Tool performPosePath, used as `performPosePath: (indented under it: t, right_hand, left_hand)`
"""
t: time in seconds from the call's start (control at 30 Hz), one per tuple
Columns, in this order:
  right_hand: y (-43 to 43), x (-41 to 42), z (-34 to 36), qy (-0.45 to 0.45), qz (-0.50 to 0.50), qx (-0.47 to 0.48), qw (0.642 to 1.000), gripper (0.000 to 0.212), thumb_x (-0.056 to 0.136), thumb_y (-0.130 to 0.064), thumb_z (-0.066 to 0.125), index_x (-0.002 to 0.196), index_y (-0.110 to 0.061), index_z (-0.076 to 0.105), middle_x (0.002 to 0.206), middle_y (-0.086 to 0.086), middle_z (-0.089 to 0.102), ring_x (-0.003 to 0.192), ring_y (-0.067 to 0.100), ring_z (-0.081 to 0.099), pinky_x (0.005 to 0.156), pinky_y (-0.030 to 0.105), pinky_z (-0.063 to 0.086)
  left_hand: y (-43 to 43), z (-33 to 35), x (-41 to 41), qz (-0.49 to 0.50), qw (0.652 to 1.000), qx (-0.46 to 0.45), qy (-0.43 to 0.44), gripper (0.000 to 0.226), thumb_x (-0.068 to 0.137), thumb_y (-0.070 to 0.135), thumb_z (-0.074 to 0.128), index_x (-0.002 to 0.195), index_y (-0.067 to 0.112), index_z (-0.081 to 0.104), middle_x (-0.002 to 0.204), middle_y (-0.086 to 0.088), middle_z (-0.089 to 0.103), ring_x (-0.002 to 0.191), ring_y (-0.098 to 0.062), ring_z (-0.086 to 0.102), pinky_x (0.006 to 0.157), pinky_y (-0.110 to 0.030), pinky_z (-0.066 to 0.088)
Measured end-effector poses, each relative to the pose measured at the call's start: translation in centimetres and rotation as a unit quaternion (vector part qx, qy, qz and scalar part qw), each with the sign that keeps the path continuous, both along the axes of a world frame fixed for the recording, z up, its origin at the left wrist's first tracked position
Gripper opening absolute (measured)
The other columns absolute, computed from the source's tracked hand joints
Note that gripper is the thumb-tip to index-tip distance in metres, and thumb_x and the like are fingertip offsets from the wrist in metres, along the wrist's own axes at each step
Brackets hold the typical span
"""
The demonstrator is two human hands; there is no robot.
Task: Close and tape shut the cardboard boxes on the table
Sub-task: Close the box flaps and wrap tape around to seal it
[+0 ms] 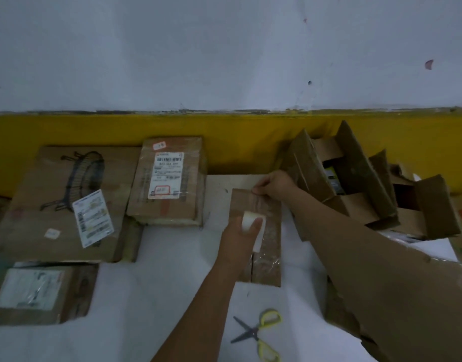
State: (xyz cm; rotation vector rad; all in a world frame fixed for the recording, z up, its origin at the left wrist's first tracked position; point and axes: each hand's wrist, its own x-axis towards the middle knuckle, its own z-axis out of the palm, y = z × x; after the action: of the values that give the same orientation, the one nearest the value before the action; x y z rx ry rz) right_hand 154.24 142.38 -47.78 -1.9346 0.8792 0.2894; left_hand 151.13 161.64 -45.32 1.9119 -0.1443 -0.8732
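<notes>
A narrow closed cardboard box point(270, 246) lies lengthways in the middle of the white table point(172, 296). My left hand point(244, 236) grips a roll of clear tape point(252, 223) over the box's middle. A strip of clear tape runs from the roll up along the box top to its far end. There my right hand point(274, 185) pinches the tape end against the box's far edge. Yellow-handled scissors point(261, 333) lie open on the table below the box.
Two open boxes point(355, 176) with raised flaps stand at the back right against the yellow wall. A labelled closed box point(169, 178) sits left of centre, a large flat box with a basket drawing point(60, 202) further left, and a small labelled box point(39, 293) at the near left.
</notes>
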Motion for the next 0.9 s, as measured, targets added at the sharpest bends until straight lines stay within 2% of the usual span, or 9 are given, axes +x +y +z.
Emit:
performPosePath:
  t: [0.07,0.13,0.2,0.3,0.4,0.53,0.63,0.77,0.9]
  right_hand:
    - [0.3,-0.4,0.1,-0.019,-0.004,-0.027,0.999,0.015,0.084,-0.018,0.077,0.093,-0.006,0.076,0.091,0.006,0.071,0.074,0.007,0.059,0.063,0.017,0.048]
    - [0.6,-0.5,-0.1,-0.027,-0.013,-0.049,0.998,0.017,0.085,-0.020,0.077,0.093,-0.005,0.077,0.096,0.009,0.073,0.079,0.013,0.061,0.075,0.028,0.054]
    - [1.1,-0.6,-0.3,-0.026,-0.021,-0.058,0.998,0.017,0.084,-0.021,0.077,0.093,-0.006,0.076,0.099,0.009,0.072,0.088,0.016,0.060,0.085,0.033,0.053]
    - [1.5,-0.8,-0.4,-0.033,-0.037,-0.071,0.996,0.017,0.085,-0.020,0.077,0.094,-0.007,0.076,0.100,0.007,0.071,0.088,0.014,0.057,0.086,0.030,0.050]
    - [1.6,-0.8,-0.5,-0.038,-0.037,-0.081,0.995,0.017,0.084,-0.019,0.077,0.095,-0.006,0.077,0.102,0.008,0.072,0.091,0.015,0.060,0.087,0.027,0.049]
    - [1.7,-0.8,-0.8,-0.034,-0.038,-0.093,0.994,0.017,0.084,-0.022,0.078,0.094,-0.009,0.077,0.103,0.007,0.072,0.101,0.020,0.063,0.089,0.028,0.050]
    - [1.5,-0.8,-1.1,-0.032,-0.039,-0.090,0.995,0.018,0.083,-0.024,0.078,0.095,-0.010,0.078,0.105,0.006,0.072,0.105,0.021,0.062,0.090,0.028,0.049]
    - [1.4,-0.8,-1.3,-0.039,-0.033,-0.093,0.994,0.018,0.084,-0.025,0.077,0.096,-0.011,0.078,0.106,0.005,0.072,0.104,0.019,0.062,0.085,0.023,0.045]
    - [1.4,-0.7,-1.8,-0.040,-0.042,-0.097,0.994,0.016,0.084,-0.025,0.078,0.094,-0.012,0.077,0.105,0.004,0.071,0.103,0.020,0.062,0.087,0.027,0.049]
  left_hand:
    - [1.7,0.0,-1.6,-0.023,0.999,0.043,-0.008,0.031,0.093,0.048,0.059,0.102,0.019,0.059,0.095,-0.002,0.065,0.087,-0.016,0.060,0.071,-0.026,0.045]
    - [3.5,-0.2,-3.2,-0.021,0.998,0.051,0.013,0.041,0.091,0.053,0.058,0.099,0.013,0.064,0.090,-0.004,0.064,0.077,-0.011,0.056,0.064,-0.023,0.042]
    - [5.0,-0.3,-4.5,-0.012,0.998,0.062,0.017,0.052,0.089,0.059,0.057,0.091,0.007,0.064,0.082,-0.004,0.063,0.074,-0.013,0.057,0.065,-0.030,0.046]
    - [6.2,-1.0,-6.2,-0.046,0.992,0.116,-0.001,0.063,0.090,0.063,0.051,0.128,0.012,0.058,0.112,-0.012,0.069,0.103,-0.027,0.065,0.083,-0.030,0.050]
    - [6.9,-1.4,-7.6,-0.054,0.987,0.151,-0.024,0.059,0.096,0.055,0.047,0.143,0.019,0.044,0.119,-0.017,0.065,0.108,-0.030,0.063,0.082,-0.030,0.047]
    - [6.6,-2.1,-8.1,-0.058,0.979,0.193,-0.040,0.053,0.098,0.053,0.046,0.128,0.010,0.057,0.119,-0.012,0.066,0.109,-0.027,0.063,0.079,-0.024,0.043]
    - [6.1,-2.8,-8.5,-0.052,0.974,0.220,-0.029,0.056,0.095,0.056,0.047,0.118,0.007,0.061,0.113,-0.013,0.068,0.104,-0.027,0.065,0.082,-0.029,0.050]
    - [6.5,-3.6,-8.9,-0.059,0.960,0.272,-0.008,0.066,0.093,0.065,0.042,0.105,0.004,0.064,0.106,-0.014,0.069,0.100,-0.029,0.066,0.079,-0.032,0.050]
    - [7.5,-4.4,-8.1,-0.056,0.959,0.278,-0.002,0.070,0.090,0.069,0.042,0.104,0.005,0.067,0.106,-0.014,0.070,0.101,-0.029,0.066,0.080,-0.031,0.050]
